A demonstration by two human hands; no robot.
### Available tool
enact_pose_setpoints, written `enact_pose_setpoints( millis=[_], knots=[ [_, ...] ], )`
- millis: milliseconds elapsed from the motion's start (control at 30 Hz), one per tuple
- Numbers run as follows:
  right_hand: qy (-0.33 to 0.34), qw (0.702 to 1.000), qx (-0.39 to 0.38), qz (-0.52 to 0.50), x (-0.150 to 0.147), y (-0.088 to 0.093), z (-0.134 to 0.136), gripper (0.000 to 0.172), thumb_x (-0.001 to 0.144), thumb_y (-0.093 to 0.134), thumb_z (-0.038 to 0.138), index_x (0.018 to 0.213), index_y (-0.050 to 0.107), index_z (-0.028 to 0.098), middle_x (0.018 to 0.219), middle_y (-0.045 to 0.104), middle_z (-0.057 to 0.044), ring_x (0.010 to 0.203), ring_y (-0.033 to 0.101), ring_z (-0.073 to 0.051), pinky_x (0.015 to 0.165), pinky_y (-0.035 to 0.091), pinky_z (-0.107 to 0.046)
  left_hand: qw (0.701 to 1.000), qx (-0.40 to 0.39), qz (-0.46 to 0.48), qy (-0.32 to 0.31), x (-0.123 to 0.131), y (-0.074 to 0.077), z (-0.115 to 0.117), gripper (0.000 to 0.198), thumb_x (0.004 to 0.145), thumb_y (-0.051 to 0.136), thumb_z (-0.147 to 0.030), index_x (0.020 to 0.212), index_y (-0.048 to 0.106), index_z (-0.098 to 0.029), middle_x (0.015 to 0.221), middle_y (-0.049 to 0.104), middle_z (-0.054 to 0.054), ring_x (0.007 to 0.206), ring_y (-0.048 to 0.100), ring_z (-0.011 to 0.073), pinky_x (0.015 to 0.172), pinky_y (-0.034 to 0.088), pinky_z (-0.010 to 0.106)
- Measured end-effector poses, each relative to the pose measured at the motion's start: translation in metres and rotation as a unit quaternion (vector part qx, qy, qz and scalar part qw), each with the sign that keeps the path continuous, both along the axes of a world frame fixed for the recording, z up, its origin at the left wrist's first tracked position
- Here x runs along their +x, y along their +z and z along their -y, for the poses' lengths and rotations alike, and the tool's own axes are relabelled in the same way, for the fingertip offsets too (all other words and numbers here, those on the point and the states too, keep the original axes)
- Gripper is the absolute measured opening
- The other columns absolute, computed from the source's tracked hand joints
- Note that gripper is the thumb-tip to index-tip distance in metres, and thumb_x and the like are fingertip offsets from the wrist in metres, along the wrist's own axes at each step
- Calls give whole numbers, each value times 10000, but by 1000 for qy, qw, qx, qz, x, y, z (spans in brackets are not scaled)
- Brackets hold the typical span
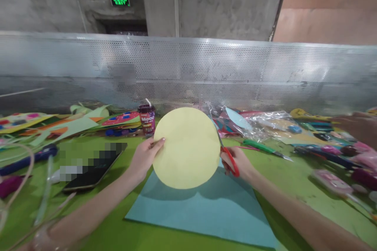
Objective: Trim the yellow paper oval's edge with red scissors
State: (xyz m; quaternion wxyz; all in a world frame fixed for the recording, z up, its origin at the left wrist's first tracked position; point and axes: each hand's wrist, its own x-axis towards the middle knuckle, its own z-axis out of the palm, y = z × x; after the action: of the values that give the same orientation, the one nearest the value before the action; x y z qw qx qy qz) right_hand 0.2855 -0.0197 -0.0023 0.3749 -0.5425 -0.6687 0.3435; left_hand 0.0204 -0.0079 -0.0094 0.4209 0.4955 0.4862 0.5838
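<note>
My left hand point(145, 155) pinches the left edge of a round, pale yellow paper disc point(188, 149), thumb on the near face. The disc is held up, facing me. In my right hand point(237, 161) is a pair of red-handled scissors point(231, 160), gripped at the handles beside the disc's right edge. The blades point up and away, partly behind the disc's edge; whether they touch it I cannot tell. Below the disc lies a light blue sheet of paper point(200, 213) on the green table point(112, 227).
A purple drink cup point(147, 119) with a straw stands behind my left hand. A phone point(96, 170) lies at left, near paper scraps point(70, 123). To the right are a green-handled cutting tool point(265, 148), plastic wrapping point(253, 123) and another person's hand point(356, 123). A perforated metal panel point(188, 62) rises behind.
</note>
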Motion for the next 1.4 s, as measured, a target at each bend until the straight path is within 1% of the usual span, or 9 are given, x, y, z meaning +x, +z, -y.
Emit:
enact_pose_setpoints(
  millis=[233,367,500,667,900,1033,1200,1400],
  knots=[
    [-15,1000,-7,7,-2,0,-1,215,687,428,289,508,390,175,369,449,47,319,457,-82,352,358,-176,1000,-3,-3,10,-1,-1,-2,361,617,620,-445,821,614,-147,698,669,46,588,615,186,517,481,270],
    [-16,1000,-6,17,-2,0,0,229,692,423,287,495,385,175,370,448,48,318,467,-86,346,362,-176,1000,-3,-5,7,-1,0,-1,371,620,616,-452,834,610,-149,715,671,52,597,615,186,520,480,270],
    [-22,999,-5,24,-2,1,0,227,689,423,282,492,393,173,370,452,45,319,467,-83,343,358,-172,1000,-5,-15,20,-1,1,-1,399,605,619,-467,831,610,-138,710,668,63,595,614,194,512,478,273],
    [-25,999,-5,30,-3,3,2,242,694,426,299,490,396,172,367,457,41,317,464,-82,340,352,-172,1000,1,-15,22,-1,0,-3,413,603,618,-471,845,613,-137,707,664,62,602,613,197,526,480,282],
    [-19,1000,-6,10,-1,3,1,241,689,423,295,482,383,179,354,448,49,311,457,-87,349,371,-188,1000,-2,-4,20,-2,-2,-4,389,607,623,-453,845,609,-146,715,663,53,584,608,180,514,478,272],
    [1,1000,-6,-11,1,2,0,228,683,424,284,484,382,181,368,461,45,329,463,-88,378,383,-196,1000,-2,-1,20,0,1,-2,379,603,625,-454,826,608,-147,691,664,48,569,608,180,495,474,263],
    [7,1000,-5,10,0,5,2,229,690,421,281,489,382,179,375,455,45,335,470,-90,366,354,-191,1000,-6,2,8,1,2,-2,384,600,629,-453,830,609,-148,703,670,51,583,613,186,512,482,274],
    [-3,1000,-3,20,-2,7,3,225,689,422,264,486,383,176,366,440,52,326,471,-89,362,364,-187,1000,-1,-16,12,-2,-2,-4,382,611,621,-455,834,614,-145,706,667,54,583,612,184,505,476,270]
  ],
)
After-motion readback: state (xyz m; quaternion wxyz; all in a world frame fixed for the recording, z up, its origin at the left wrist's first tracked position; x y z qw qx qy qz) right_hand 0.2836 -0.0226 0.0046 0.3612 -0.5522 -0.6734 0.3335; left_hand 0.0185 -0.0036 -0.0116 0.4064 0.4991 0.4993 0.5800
